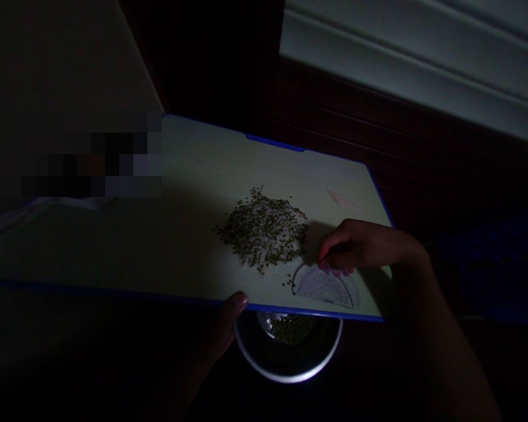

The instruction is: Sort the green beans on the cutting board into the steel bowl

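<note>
My right hand (356,243) is bent over a clear half-round protractor (325,287), its fingers closed on the curved edge. The protractor lies on or just above a pale board (193,158) with a blue rim, straight edge towards me. Left of it is a spread heap of small green grains or beans (266,228), with a few stray ones by the protractor. My left hand (226,319) has its thumb over the board's near rim; the other fingers are hidden in the dark. Below that rim, beside this hand, is a metal bowl (288,378) with green grains inside.
A blurred-out patch (92,167) covers part of the board's left side, with a pale strap-like item (17,217) beside it. A small faded mark (343,199) shows on the board's right. Pale ridged panels (413,58) are at upper right. The surroundings are very dark.
</note>
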`<action>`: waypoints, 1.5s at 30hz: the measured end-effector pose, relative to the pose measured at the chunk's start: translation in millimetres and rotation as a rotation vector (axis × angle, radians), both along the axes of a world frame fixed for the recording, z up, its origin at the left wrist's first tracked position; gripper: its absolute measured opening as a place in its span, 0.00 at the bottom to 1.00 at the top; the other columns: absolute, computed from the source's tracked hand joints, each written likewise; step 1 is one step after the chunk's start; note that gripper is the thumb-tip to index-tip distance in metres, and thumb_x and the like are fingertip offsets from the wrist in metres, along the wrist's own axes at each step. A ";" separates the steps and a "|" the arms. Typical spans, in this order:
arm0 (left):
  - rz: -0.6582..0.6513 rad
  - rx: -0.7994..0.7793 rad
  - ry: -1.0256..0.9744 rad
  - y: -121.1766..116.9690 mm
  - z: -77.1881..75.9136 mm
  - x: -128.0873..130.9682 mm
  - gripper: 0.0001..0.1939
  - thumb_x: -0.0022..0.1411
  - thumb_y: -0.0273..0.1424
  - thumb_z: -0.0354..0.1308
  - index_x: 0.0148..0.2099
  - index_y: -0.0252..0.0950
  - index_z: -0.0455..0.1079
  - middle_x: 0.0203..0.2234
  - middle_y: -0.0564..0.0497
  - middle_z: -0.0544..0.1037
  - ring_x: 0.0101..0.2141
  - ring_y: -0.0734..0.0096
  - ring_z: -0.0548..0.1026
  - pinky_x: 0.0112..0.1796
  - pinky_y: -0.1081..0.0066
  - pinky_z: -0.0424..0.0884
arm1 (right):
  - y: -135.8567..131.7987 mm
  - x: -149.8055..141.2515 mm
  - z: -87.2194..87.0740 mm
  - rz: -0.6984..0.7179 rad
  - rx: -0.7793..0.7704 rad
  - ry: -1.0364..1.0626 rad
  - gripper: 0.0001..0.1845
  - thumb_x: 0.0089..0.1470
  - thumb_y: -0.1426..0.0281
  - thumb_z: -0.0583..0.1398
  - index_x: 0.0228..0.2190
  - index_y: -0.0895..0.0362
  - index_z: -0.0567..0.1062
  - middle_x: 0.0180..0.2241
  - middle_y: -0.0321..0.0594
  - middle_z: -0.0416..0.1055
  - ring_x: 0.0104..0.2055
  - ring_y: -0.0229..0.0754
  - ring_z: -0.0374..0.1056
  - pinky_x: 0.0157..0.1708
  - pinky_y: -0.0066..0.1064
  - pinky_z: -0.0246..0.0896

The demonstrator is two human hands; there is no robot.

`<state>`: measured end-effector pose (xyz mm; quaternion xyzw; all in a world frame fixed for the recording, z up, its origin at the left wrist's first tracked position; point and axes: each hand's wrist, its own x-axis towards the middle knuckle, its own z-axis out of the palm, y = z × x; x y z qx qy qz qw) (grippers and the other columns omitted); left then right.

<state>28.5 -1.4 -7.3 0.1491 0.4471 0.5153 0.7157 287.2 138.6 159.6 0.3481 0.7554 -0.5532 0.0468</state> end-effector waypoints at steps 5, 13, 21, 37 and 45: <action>-0.034 0.021 0.003 -0.2 0.2 0.8 0.19 0.42 0.49 0.74 0.25 0.40 0.78 0.37 0.43 0.88 0.56 0.35 0.76 0.60 0.49 0.68 | -0.3 -5.4 -4.1 -0.004 0.011 -0.038 0.09 0.60 0.67 0.64 0.36 0.60 0.81 0.25 0.35 0.75 0.23 0.32 0.68 0.24 0.23 0.62; -0.036 -0.023 0.039 -2.7 -1.6 0.5 0.22 0.38 0.53 0.75 0.23 0.40 0.77 0.30 0.44 0.87 0.50 0.35 0.80 0.56 0.47 0.71 | -7.7 -17.4 -7.8 0.074 0.008 -0.014 0.10 0.60 0.66 0.65 0.38 0.60 0.82 0.26 0.36 0.76 0.24 0.32 0.69 0.24 0.21 0.62; -0.022 0.012 0.027 -2.2 -4.5 -1.6 0.20 0.38 0.51 0.75 0.23 0.41 0.79 0.22 0.50 0.85 0.48 0.39 0.81 0.53 0.52 0.73 | 2.1 0.3 0.8 -0.020 0.071 0.015 0.10 0.61 0.65 0.64 0.38 0.59 0.82 0.25 0.35 0.76 0.25 0.33 0.69 0.24 0.22 0.63; -0.068 0.059 -0.017 -3.3 -14.8 -2.8 0.16 0.48 0.49 0.73 0.27 0.42 0.80 0.28 0.51 0.87 0.51 0.43 0.81 0.59 0.54 0.69 | -0.2 -10.6 -11.0 0.021 0.068 0.010 0.09 0.60 0.67 0.64 0.38 0.60 0.82 0.26 0.36 0.77 0.24 0.32 0.69 0.24 0.22 0.61; -0.100 0.011 -0.036 -2.8 -8.7 -1.7 0.21 0.45 0.51 0.73 0.31 0.38 0.83 0.32 0.46 0.88 0.51 0.35 0.80 0.57 0.47 0.70 | -8.5 -29.5 -12.9 0.086 -0.007 0.062 0.07 0.60 0.70 0.63 0.37 0.60 0.81 0.24 0.33 0.75 0.22 0.32 0.69 0.23 0.22 0.63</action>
